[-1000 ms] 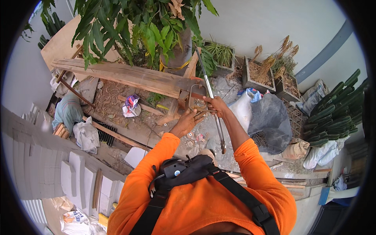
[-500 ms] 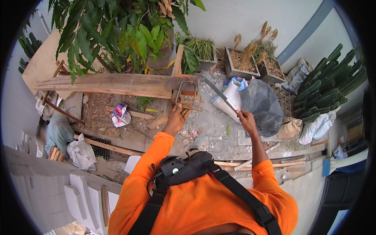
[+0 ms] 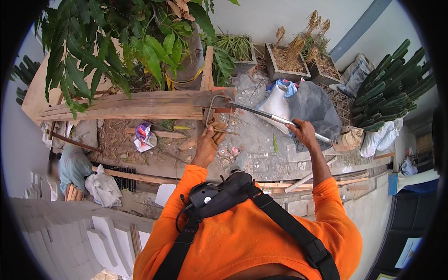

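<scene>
My left hand (image 3: 208, 145) is closed on a bent metal rod (image 3: 208, 112), its fingers near the rod's lower bend. The rod's upper part lies at a rust-brown metal piece (image 3: 225, 91) on the right end of a thick wooden beam (image 3: 140, 103). My right hand (image 3: 304, 132) is wrapped round a long metal bar (image 3: 263, 113), dark toward the beam and shiny farther out. The bar's far left tip meets the metal piece by the rod; how they join is too small to tell. Its other end sticks out past my right hand.
A grey sack (image 3: 313, 107) and a white sack (image 3: 281, 103) lie beyond the bar. Planters (image 3: 287, 74) and a cactus (image 3: 387, 88) stand behind. Leafy branches (image 3: 107, 51) hang over the beam's left part. A crumpled packet (image 3: 144, 137) lies below the beam, planks (image 3: 322, 183) nearer me.
The bar has swung to a flatter angle, its outer end now showing past my right hand, which has shifted right. The bent rod has turned at the beam's end, still in my left hand.
</scene>
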A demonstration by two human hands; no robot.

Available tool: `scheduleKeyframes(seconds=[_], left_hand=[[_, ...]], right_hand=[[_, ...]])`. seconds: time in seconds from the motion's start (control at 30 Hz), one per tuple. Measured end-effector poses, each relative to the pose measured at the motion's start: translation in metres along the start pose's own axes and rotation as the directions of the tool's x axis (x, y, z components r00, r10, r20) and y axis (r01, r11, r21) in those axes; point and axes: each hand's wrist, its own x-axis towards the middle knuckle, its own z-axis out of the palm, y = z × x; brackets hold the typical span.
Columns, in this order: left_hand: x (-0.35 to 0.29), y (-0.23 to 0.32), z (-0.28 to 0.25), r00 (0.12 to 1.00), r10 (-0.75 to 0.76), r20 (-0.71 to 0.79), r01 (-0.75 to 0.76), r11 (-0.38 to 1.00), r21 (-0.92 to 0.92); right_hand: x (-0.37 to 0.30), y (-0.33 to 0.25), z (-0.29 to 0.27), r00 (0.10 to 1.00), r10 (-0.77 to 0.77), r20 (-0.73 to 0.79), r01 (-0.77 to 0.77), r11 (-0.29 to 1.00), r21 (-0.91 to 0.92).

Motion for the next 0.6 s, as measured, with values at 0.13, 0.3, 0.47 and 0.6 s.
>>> scheduleKeyframes(seconds=[0.13, 0.3, 0.47, 0.6], left_hand=[[0.002, -0.003, 0.0, 1.0, -0.008, -0.009, 0.008, 1.0, -0.013], [0.001, -0.001, 0.001, 0.999, -0.02, -0.03, 0.02, 1.0, -0.017], [0.001, 0.0, 0.0, 0.999, -0.03, -0.037, 0.029, 1.0, -0.007], [-0.001, -0.001, 0.002, 0.998, -0.038, -0.056, 0.037, 0.999, -0.022]], right_hand=[[-0.03, -0.004, 0.024, 0.997, 0.067, -0.031, -0.069, 0.995, -0.075], [-0.039, -0.016, 0.023, 0.988, 0.081, -0.129, -0.09, 0.994, -0.064], [-0.055, -0.037, 0.013, 0.975, 0.098, -0.2, -0.123, 0.986, -0.117], [-0.062, -0.048, 0.012, 0.968, 0.117, -0.224, -0.15, 0.979, -0.138]])
